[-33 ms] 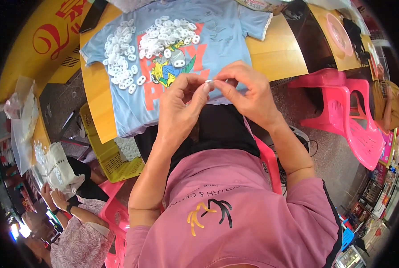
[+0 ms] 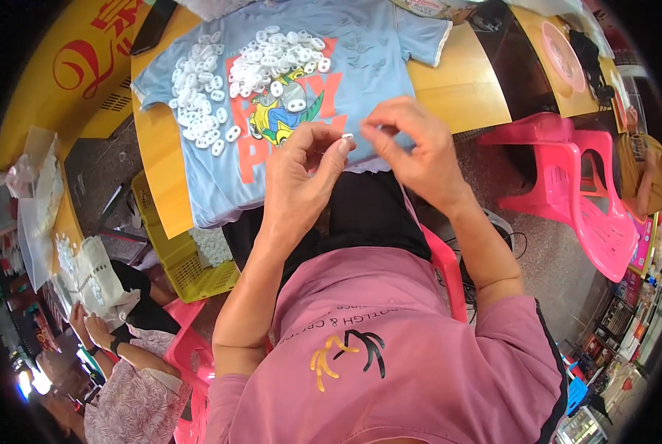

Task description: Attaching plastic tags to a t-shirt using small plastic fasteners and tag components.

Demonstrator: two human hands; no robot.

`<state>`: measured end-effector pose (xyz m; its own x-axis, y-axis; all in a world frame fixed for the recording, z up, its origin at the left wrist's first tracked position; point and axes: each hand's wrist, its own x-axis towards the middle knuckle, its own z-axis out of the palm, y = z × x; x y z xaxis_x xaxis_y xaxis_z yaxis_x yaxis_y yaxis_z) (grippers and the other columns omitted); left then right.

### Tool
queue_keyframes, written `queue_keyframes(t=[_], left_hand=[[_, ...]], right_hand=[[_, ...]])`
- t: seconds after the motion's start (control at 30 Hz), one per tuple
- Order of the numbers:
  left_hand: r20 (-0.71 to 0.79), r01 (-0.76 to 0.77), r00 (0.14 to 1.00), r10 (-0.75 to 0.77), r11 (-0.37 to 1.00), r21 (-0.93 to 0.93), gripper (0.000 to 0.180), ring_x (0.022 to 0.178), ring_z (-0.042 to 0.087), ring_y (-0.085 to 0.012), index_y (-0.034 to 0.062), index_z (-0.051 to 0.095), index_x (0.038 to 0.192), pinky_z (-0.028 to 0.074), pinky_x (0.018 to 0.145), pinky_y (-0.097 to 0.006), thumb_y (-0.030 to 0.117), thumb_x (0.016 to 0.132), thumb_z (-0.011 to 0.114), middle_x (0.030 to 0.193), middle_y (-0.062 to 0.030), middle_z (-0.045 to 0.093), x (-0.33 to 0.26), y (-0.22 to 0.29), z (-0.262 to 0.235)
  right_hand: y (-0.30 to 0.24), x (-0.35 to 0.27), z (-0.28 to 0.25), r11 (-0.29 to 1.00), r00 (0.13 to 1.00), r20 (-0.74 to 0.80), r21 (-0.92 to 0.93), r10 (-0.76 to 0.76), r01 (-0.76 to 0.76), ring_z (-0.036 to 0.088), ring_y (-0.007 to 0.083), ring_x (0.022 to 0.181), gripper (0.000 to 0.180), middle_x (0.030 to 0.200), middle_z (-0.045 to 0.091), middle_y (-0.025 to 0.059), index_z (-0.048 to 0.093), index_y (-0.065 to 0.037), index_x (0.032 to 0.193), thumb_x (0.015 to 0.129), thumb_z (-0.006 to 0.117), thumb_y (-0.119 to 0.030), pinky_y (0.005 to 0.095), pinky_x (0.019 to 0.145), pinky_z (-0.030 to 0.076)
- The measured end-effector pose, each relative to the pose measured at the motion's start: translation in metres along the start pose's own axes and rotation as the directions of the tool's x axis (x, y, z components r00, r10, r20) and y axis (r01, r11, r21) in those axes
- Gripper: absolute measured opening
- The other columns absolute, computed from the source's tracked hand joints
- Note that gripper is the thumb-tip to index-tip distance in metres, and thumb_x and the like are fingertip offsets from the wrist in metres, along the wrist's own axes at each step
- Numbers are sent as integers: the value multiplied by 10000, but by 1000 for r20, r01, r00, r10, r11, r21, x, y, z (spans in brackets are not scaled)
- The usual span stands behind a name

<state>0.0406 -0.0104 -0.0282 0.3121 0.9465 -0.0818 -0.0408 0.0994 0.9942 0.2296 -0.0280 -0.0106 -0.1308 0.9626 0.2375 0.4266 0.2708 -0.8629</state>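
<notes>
The left hand and the right hand met above the near edge of a light blue T-shirt spread over a wooden table. Between their fingertips sat a small white piece, pinched by the left thumb and forefinger; the right hand's fingers were drawn together just beside it, and whether they touched it could not be told. Beyond the grip, further up the shirt, lay two heaps of white oval rings, one over the printed cartoon picture and one to its left. Left of and below the grip stood a yellow plastic crate under the table edge. To the right of the grip were pink plastic chairs. Far to the lower left, another person's hands rested near white cloth.
</notes>
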Motion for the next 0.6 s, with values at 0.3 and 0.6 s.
queue_keyframes(t=[0.3, 0.6], left_hand=[[-15, 11, 1000, -11, 1000, 25, 119, 709, 557, -49, -26, 624, 958, 462, 643, -213, 79, 908, 651, 800, -12, 625, 0, -12, 1], [39, -57, 998, 53, 993, 99, 88, 686, 554, -53, -6, 625, 942, 444, 613, -215, 58, 894, 660, 761, -12, 598, -1, -23, -4]], right_hand=[[42, 17, -43, 771, 929, -251, -635, -271, 54, 530, 300, 1135, 278, 1238, 576, 120, 681, -77, 1123, 845, 671, -74, 373, 954, 436], [53, 45, -27, 732, 931, -116, -654, -347, 192, 546, 256, 940, 115, 979, 613, 52, 702, -86, 896, 782, 721, -91, 378, 825, 437]])
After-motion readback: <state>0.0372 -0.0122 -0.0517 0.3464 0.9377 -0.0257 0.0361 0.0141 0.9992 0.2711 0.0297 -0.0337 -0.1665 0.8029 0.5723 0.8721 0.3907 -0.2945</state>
